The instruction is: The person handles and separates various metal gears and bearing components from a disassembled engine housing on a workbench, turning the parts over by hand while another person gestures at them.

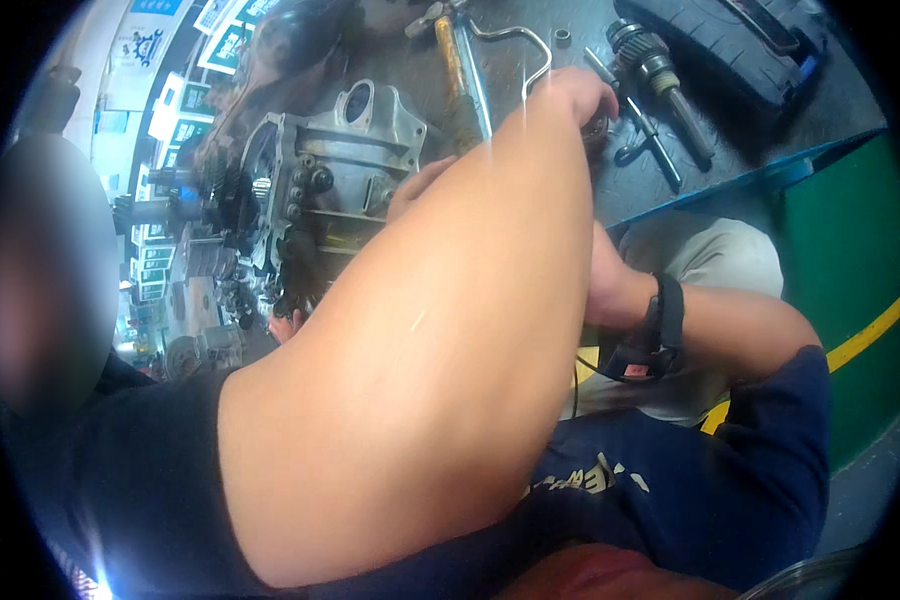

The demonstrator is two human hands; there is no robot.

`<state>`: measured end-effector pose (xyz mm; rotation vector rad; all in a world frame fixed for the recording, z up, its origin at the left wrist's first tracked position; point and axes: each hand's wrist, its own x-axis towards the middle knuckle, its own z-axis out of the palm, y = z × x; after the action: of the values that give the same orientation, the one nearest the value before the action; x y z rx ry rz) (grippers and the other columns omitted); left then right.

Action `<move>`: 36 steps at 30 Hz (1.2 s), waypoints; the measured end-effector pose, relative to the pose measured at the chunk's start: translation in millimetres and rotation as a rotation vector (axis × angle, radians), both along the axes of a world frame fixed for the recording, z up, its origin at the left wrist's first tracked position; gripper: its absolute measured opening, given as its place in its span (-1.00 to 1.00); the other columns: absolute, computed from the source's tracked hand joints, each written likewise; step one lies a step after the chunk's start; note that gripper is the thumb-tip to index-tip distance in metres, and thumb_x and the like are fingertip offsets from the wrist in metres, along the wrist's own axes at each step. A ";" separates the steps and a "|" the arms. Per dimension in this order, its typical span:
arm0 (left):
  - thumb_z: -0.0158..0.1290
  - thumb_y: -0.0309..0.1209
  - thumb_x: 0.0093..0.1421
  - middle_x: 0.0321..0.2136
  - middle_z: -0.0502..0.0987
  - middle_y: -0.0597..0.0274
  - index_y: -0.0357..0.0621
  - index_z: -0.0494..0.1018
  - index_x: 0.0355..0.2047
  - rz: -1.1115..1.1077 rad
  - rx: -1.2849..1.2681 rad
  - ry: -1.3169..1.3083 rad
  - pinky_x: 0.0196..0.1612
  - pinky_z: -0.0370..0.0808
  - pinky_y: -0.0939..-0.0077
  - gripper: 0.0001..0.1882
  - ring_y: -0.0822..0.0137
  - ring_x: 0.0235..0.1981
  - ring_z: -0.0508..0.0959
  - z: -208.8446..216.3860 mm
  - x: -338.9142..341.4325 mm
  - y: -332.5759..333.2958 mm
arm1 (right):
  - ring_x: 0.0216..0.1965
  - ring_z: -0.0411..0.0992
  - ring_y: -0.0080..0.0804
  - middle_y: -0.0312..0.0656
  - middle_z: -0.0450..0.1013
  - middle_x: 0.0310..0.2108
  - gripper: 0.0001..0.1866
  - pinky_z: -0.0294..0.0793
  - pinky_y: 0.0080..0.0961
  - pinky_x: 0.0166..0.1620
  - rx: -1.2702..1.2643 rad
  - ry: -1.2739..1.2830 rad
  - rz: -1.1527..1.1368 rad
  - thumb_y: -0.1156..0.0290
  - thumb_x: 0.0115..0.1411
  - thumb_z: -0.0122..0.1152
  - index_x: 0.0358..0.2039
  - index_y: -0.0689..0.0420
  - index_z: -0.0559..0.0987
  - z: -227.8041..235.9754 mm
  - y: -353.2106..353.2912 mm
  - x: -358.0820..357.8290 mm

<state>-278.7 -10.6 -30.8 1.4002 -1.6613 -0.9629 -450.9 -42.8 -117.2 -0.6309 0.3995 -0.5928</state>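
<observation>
Bench: dark metal top (pixel 620 190), scuffed, blue edge strip (pixel 730 183) on the near right side of the reaching bare hand (pixel 578 95). Directly under that hand: dark round part (pixel 596 132), mostly covered, shape unclear. Just left of the hand: bent bright rod (pixel 518 32), then a straight silver bar (pixel 476 90) alongside a wooden-handled hammer (pixel 448 50). Further left: cast light-metal housing (pixel 355 150), partly behind the forearm. Just beyond the hand: small metal ring (pixel 562 37). Right of the hand: slim rod (pixel 660 152) with a loop near its middle, lying slantwise, then a geared shaft (pixel 655 68), roughly parallel, well apart from the housing. Farthest right: black ribbed piece (pixel 715 50).
</observation>
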 end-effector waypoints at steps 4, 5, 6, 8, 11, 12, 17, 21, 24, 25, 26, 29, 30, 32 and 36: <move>0.35 -0.57 0.15 -0.03 0.62 0.10 -0.26 0.44 0.21 0.030 0.036 0.001 -0.05 0.54 0.46 -0.40 0.33 -0.07 0.60 3.0 2.8 5.5 | -0.44 0.37 -0.42 -0.25 0.51 -0.30 -0.36 0.35 -0.47 -0.36 -0.141 0.018 -0.061 -0.28 0.47 -0.28 -0.02 0.02 0.53 0.8 -0.2 -3.6; 0.35 -0.57 0.15 -0.03 0.62 0.10 -0.26 0.44 0.21 0.035 0.049 0.004 -0.06 0.54 0.47 -0.40 0.33 -0.07 0.60 4.9 3.6 7.0 | -0.45 0.38 -0.43 -0.25 0.51 -0.30 -0.36 0.35 -0.48 -0.38 -0.123 0.016 -0.062 -0.29 0.47 -0.27 -0.02 0.02 0.53 0.9 -0.4 -4.3; 0.35 -0.57 0.15 -0.03 0.62 0.10 -0.26 0.44 0.21 0.039 0.059 0.005 -0.06 0.54 0.47 -0.40 0.33 -0.08 0.60 6.6 3.6 7.5 | -0.46 0.38 -0.44 -0.26 0.51 -0.29 -0.36 0.36 -0.50 -0.39 -0.105 0.015 -0.064 -0.30 0.46 -0.26 -0.02 0.02 0.53 1.0 -0.4 -5.0; 0.35 -0.57 0.15 -0.04 0.62 0.11 -0.26 0.44 0.21 0.040 0.082 0.012 -0.08 0.54 0.48 -0.40 0.33 -0.09 0.60 13.2 4.1 10.2 | -0.48 0.39 -0.46 -0.27 0.50 -0.29 -0.35 0.36 -0.53 -0.42 -0.041 -0.020 -0.045 -0.32 0.45 -0.23 -0.04 0.01 0.52 0.5 -0.3 -6.0; 0.34 -0.58 0.14 -0.05 0.62 0.11 -0.26 0.43 0.21 0.030 0.106 0.032 -0.10 0.54 0.49 -0.39 0.34 -0.10 0.60 25.9 3.6 12.8 | -0.50 0.39 -0.51 -0.28 0.48 -0.29 -0.35 0.36 -0.59 -0.45 0.030 -0.032 0.022 -0.36 0.44 -0.19 -0.07 0.01 0.51 -0.7 -1.0 -6.1; 0.34 -0.58 0.14 -0.05 0.62 0.11 -0.26 0.43 0.21 0.026 0.102 0.034 -0.11 0.54 0.49 -0.39 0.34 -0.11 0.60 26.8 1.7 12.1 | -0.51 0.39 -0.51 -0.28 0.46 -0.32 -0.35 0.35 -0.59 -0.46 0.078 -0.037 0.035 -0.38 0.42 -0.15 -0.07 0.02 0.46 -1.2 -1.4 -5.7; 0.34 -0.59 0.13 -0.06 0.62 0.12 -0.25 0.42 0.21 0.072 0.073 0.020 -0.15 0.55 0.51 -0.39 0.34 -0.13 0.61 16.5 -4.1 4.9 | -0.53 0.37 -0.51 -0.26 0.45 -0.31 -0.36 0.30 -0.59 -0.52 0.066 -0.047 0.011 -0.37 0.40 -0.06 -0.02 0.02 0.36 -2.0 -0.8 -3.9; 0.34 -0.60 0.13 -0.07 0.61 0.13 -0.25 0.42 0.21 0.176 0.053 -0.004 -0.18 0.55 0.52 -0.38 0.34 -0.15 0.61 -13.3 -10.3 3.3 | -0.55 0.36 -0.52 -0.25 0.45 -0.31 -0.35 0.28 -0.59 -0.54 0.035 -0.066 0.013 -0.36 0.40 -0.06 -0.03 0.04 0.35 -0.3 1.4 -4.3; 0.34 -0.60 0.13 -0.08 0.61 0.13 -0.25 0.41 0.21 0.249 0.048 -0.017 -0.20 0.55 0.53 -0.38 0.35 -0.17 0.61 -27.4 -12.0 6.2 | -0.55 0.36 -0.52 -0.25 0.45 -0.32 -0.35 0.29 -0.59 -0.54 0.014 -0.043 -0.072 -0.36 0.40 -0.06 -0.03 0.05 0.37 1.4 3.4 -4.4; 0.34 -0.61 0.12 -0.09 0.61 0.14 -0.25 0.41 0.21 0.268 0.046 -0.020 -0.21 0.56 0.54 -0.38 0.35 -0.17 0.61 -29.9 -12.3 7.5 | -0.55 0.36 -0.52 -0.25 0.45 -0.32 -0.35 0.29 -0.59 -0.54 0.016 -0.034 -0.084 -0.36 0.40 -0.06 -0.04 0.06 0.38 1.8 3.7 -4.4; 0.33 -0.61 0.12 -0.09 0.61 0.14 -0.25 0.41 0.21 0.285 0.043 -0.020 -0.21 0.56 0.54 -0.37 0.35 -0.18 0.61 -31.6 -12.5 8.9 | -0.55 0.36 -0.53 -0.25 0.45 -0.33 -0.35 0.29 -0.59 -0.54 0.014 -0.026 -0.095 -0.36 0.40 -0.06 -0.04 0.06 0.39 2.0 3.9 -4.3; 0.33 -0.61 0.12 -0.10 0.61 0.14 -0.25 0.40 0.21 0.321 0.044 -0.017 -0.24 0.56 0.55 -0.37 0.35 -0.19 0.61 -34.4 -13.1 12.4 | -0.55 0.36 -0.54 -0.28 0.45 -0.38 -0.35 0.28 -0.59 -0.53 0.042 -0.030 -0.098 -0.37 0.41 -0.08 -0.10 0.05 0.44 1.8 2.4 -4.6; 0.33 -0.62 0.12 -0.10 0.61 0.14 -0.25 0.40 0.21 0.320 0.049 -0.013 -0.24 0.56 0.56 -0.37 0.35 -0.20 0.61 -34.6 -12.6 12.6 | -0.55 0.36 -0.55 -0.29 0.45 -0.41 -0.35 0.28 -0.59 -0.53 0.044 -0.032 -0.084 -0.37 0.41 -0.09 -0.12 0.04 0.46 1.6 1.4 -5.0; 0.33 -0.64 0.11 -0.03 0.58 0.13 -0.23 0.34 0.27 0.272 0.071 0.022 -0.22 0.57 0.55 -0.29 0.35 -0.14 0.59 -34.8 -12.0 12.5 | -0.56 0.36 -0.56 -0.32 0.44 -0.45 -0.35 0.27 -0.59 -0.52 0.099 -0.065 -0.020 -0.38 0.41 -0.13 -0.17 0.02 0.50 1.0 -0.9 -6.1; 0.34 -0.67 0.07 0.13 0.50 0.10 -0.19 0.23 0.40 0.163 0.149 0.111 -0.11 0.57 0.48 -0.12 0.32 0.01 0.55 -25.1 -7.6 11.8 | -0.56 0.35 -0.57 -0.36 0.43 -0.51 -0.32 0.25 -0.58 -0.50 0.096 -0.102 0.047 -0.41 0.40 -0.20 -0.23 -0.03 0.56 1.3 -3.6 -7.7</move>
<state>-286.4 1.2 -55.9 1.5253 -1.3950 -1.0675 -458.7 -46.4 -115.8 -0.5144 0.3152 -0.5552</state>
